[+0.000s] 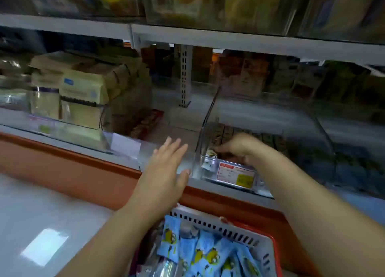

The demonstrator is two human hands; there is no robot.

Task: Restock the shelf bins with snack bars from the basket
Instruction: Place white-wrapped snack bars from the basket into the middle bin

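A white basket point(227, 227) with a red rim sits at the bottom of the view, full of blue snack bar packets point(206, 253) with yellow cartoon figures. My left hand point(166, 168) is open, fingers straight, against the left side of a clear plastic shelf bin point(210, 110). My right hand point(237, 149) reaches down into that bin with its fingers curled on a brown snack bar point(212, 151). Rows of dark bars point(268, 140) lie further back in the bin. A red and yellow price tag point(236, 174) is on the bin's front.
Beige packets point(83, 93) are stacked in a clear bin at the left. A grey shelf board point(208, 37) hangs overhead with more goods above. An orange shelf edge point(87, 166) runs across; the pale floor point(41, 224) lies below left.
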